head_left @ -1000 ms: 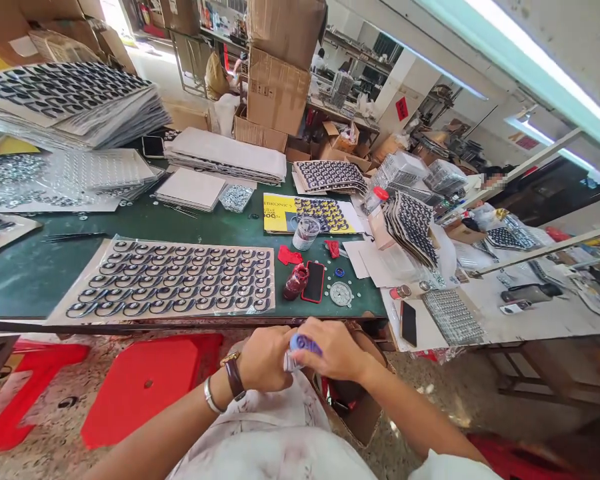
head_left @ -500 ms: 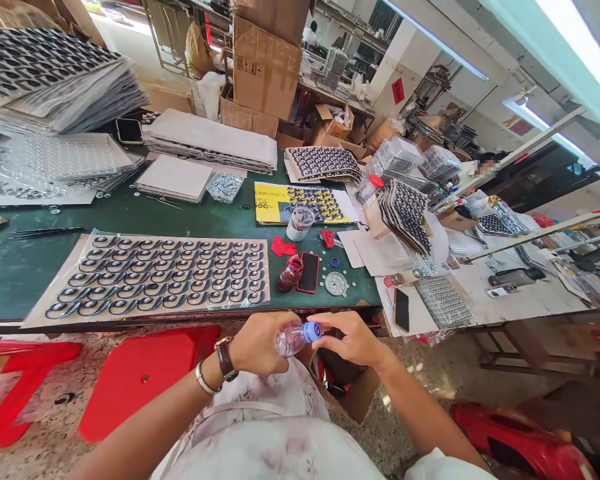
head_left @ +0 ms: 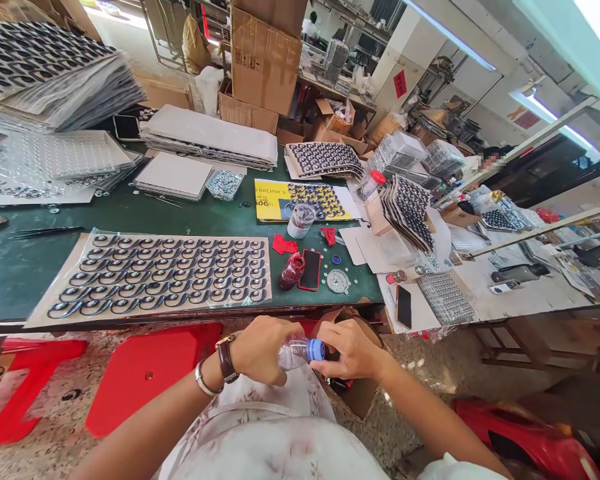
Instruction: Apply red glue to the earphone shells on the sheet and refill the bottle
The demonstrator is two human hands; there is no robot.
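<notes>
My left hand (head_left: pixel 264 350) is wrapped round a clear plastic bottle (head_left: pixel 293 353), which lies almost level above my lap, its neck pointing right. The blue bottle cap (head_left: pixel 317 350) sits at the neck, and my right hand (head_left: pixel 347 350) has its thumb and fingers on it. Much of the bottle's body is hidden behind my left hand. On the green table (head_left: pixel 150 212) beyond are a dark red jar (head_left: pixel 292 272), a phone with a red edge (head_left: pixel 310 270) and a clear plastic cup (head_left: pixel 301 221).
A sheet with rows of dark curved parts (head_left: pixel 165 273) lies along the table's front edge. An open cardboard box (head_left: pixel 363 397) stands below my right hand. A red stool (head_left: pixel 140 380) is at lower left. Tweezers (head_left: pixel 45 232) rest on the left of the table.
The bottle and both hands have shifted slightly; the bottle lies more level and its cap has turned rightward. My right fingers have closed further around the cap.
</notes>
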